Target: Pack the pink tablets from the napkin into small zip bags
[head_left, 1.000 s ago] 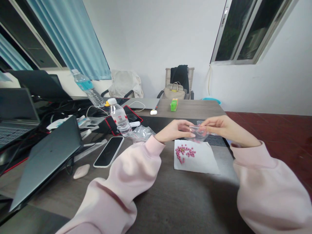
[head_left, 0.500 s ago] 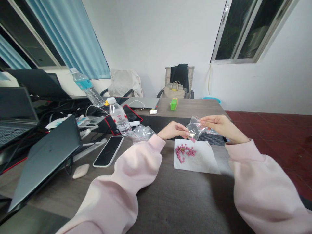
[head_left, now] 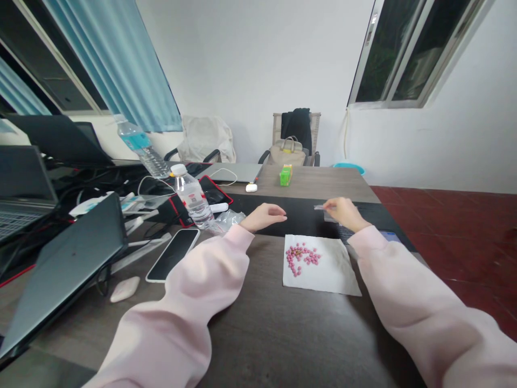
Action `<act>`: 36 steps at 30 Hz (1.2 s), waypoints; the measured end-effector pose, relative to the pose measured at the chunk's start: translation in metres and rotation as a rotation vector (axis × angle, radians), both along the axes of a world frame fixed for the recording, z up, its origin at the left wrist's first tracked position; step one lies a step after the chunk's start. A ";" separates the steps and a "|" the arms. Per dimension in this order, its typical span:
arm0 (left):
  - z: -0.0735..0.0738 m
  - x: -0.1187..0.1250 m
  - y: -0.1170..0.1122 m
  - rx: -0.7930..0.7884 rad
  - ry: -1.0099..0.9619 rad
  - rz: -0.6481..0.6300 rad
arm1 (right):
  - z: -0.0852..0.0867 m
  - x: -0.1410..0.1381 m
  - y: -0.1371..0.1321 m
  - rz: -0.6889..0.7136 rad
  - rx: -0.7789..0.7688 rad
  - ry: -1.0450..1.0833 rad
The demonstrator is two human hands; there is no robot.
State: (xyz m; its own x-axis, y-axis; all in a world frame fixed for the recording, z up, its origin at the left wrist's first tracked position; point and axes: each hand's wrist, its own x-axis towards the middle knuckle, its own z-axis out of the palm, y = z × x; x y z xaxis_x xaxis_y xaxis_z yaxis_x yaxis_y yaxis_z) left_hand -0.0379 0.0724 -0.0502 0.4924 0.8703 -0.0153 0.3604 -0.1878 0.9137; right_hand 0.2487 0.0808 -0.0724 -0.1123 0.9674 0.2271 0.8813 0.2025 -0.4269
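As the right hand [head_left: 343,212] grips it, the bag [head_left: 320,207] (clear) points left.

The small round pink tablets [head_left: 302,258] have a smooth, faintly glossy coating and lie on a sheet of soft, matt white paper tissue [head_left: 339,277]. The flattened clear plastic bag [head_left: 321,207] is thin and shiny. The dark wood-grain tabletop [head_left: 283,334] looks smooth and matt, the pale pink fleece sleeves [head_left: 420,302] soft and brushed, and the black glass phone screen [head_left: 172,254] glossy.
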 end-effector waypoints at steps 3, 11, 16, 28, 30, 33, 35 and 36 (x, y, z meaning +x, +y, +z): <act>0.001 -0.015 -0.006 0.092 0.309 0.033 | -0.018 -0.006 -0.009 -0.002 -0.071 -0.087; 0.012 -0.048 -0.029 0.298 0.888 0.280 | -0.020 -0.010 -0.019 0.025 -0.121 -0.226; 0.017 -0.069 -0.036 0.341 0.947 0.312 | -0.011 -0.009 -0.024 0.004 -0.087 -0.233; -0.015 -0.028 -0.056 0.479 1.071 0.399 | 0.017 -0.041 -0.084 0.197 0.099 0.123; -0.008 -0.021 -0.063 0.514 1.036 0.447 | 0.025 -0.059 -0.097 0.258 0.083 0.230; 0.005 -0.006 -0.082 0.681 0.889 0.548 | 0.032 -0.087 -0.113 0.326 0.000 0.448; 0.011 0.005 -0.100 0.834 0.772 0.552 | 0.033 -0.102 -0.123 0.346 -0.061 0.606; 0.011 0.011 -0.108 0.908 0.712 0.524 | 0.031 -0.108 -0.127 0.344 -0.084 0.688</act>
